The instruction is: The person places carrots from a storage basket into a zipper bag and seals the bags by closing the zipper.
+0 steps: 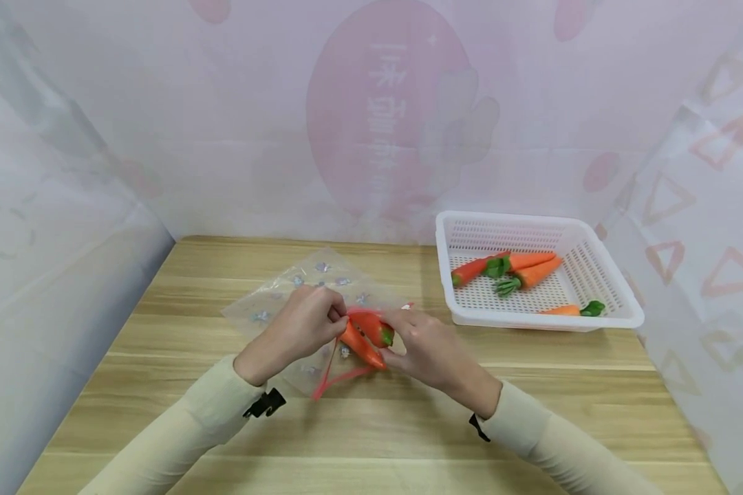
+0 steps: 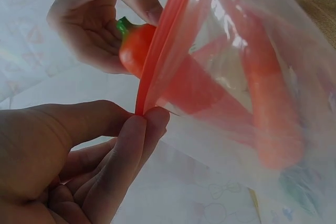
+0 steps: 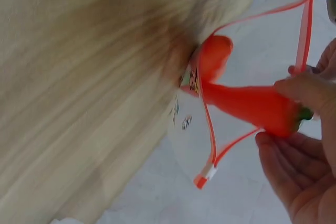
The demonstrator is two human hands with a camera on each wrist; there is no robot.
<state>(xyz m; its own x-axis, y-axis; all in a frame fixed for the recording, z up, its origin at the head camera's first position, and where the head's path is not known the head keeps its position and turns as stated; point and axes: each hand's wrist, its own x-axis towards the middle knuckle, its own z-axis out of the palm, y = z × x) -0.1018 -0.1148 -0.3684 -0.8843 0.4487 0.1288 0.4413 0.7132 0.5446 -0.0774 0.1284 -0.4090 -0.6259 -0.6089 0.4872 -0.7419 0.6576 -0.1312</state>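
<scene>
My left hand [image 1: 303, 323] pinches the red zip edge [image 2: 170, 35] of a clear printed zip bag [image 1: 309, 282] between thumb and fingers. The bag's mouth gapes open towards the right. In my right hand [image 1: 432, 349] a red chili pepper [image 3: 257, 106] is held near its green stem end, its narrow part inside the bag. An orange carrot [image 1: 360, 346] lies beside the pepper; in the left wrist view the carrot [image 2: 273, 98] shows through the plastic. A white slider [image 3: 210, 171] sits at one end of the zip.
A white perforated basket [image 1: 607, 275] stands at the back right of the wooden table [image 1: 371, 440]. It contains a red pepper [image 1: 468, 272] and several carrots [image 1: 540, 273]. Printed cloth walls [image 1: 241, 172] enclose the table at the back and sides.
</scene>
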